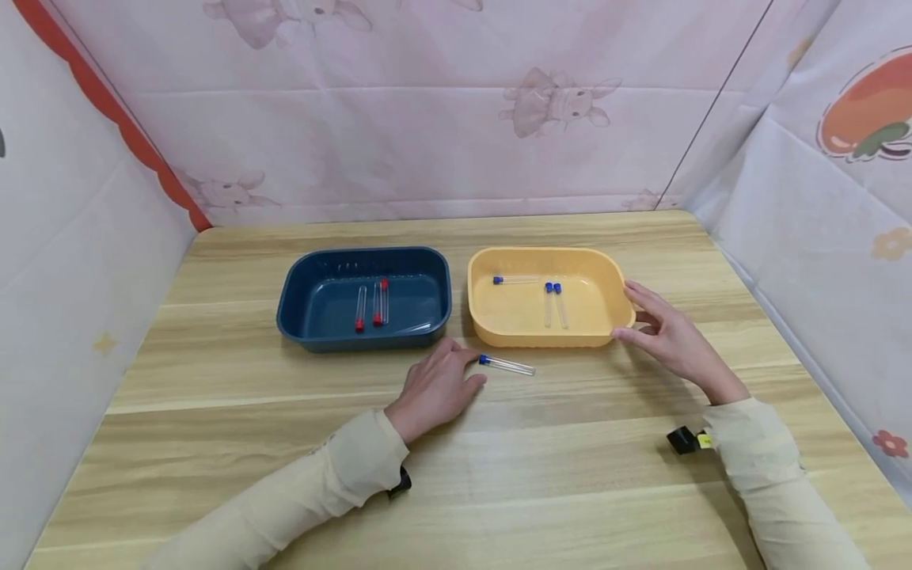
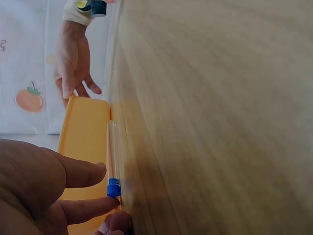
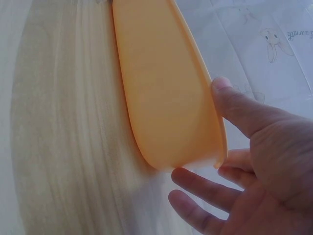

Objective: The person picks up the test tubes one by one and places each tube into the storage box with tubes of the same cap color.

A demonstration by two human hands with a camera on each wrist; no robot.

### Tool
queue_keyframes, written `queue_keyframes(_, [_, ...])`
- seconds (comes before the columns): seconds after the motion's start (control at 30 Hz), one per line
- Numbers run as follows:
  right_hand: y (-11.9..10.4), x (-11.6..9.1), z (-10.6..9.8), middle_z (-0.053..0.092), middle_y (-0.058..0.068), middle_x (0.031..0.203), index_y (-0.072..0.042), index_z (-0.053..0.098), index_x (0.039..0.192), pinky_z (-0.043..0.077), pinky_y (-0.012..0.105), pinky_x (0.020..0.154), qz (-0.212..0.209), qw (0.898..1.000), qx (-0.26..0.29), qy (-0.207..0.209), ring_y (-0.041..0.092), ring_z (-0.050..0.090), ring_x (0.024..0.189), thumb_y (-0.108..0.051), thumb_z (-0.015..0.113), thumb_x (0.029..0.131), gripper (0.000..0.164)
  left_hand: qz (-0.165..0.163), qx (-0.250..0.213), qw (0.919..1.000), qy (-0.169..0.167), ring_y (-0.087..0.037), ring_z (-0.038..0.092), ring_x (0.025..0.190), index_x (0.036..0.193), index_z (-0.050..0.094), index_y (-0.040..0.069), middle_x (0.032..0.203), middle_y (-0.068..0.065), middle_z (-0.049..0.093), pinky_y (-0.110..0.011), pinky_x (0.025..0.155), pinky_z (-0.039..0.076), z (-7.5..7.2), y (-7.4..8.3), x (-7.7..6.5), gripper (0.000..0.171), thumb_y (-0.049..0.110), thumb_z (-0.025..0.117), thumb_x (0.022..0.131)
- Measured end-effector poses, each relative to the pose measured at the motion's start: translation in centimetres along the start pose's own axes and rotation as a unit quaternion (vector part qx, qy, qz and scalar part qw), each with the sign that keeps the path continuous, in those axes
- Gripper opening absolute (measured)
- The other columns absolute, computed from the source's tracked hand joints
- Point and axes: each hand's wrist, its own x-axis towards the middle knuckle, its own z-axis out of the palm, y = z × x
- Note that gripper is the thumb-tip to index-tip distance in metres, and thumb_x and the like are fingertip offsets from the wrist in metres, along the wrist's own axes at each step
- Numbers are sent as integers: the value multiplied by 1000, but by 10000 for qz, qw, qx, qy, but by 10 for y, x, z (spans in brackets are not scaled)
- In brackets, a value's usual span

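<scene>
A test tube [image 1: 507, 365] with a blue cap lies on the table in front of the yellow bin [image 1: 545, 340]. My left hand [image 1: 438, 388] is at its capped end, index fingertip right at the cap and thumb held apart. In the left wrist view, the blue cap [image 2: 113, 188] shows between the spread thumb and index finger. My right hand [image 1: 673, 340] holds the right end of the yellow bin; in the right wrist view, the thumb [image 3: 222, 84] rests at the rim with a finger behind it. Inside that bin lie three blue-capped test tubes [image 1: 559, 307].
To the left stands a dark blue bin [image 1: 335, 342] holding three test tubes [image 1: 360, 309] with red caps. Both bins sit side by side on the wooden table [image 1: 499, 491]. Printed cloth [image 1: 427, 158] walls off the back and sides.
</scene>
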Motion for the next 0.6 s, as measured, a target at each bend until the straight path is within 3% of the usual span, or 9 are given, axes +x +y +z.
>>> queue_keyframes(0.6, [-2, -1, 1, 24, 26, 166, 11, 31, 156, 49, 8, 89, -9, 10000, -39, 17, 49, 57, 122, -4, 74, 96, 75, 40, 120, 9998, 162, -20, 53, 94, 125, 74, 14, 109, -4, 57, -39, 76, 50, 10, 8, 17, 33, 31, 75, 96])
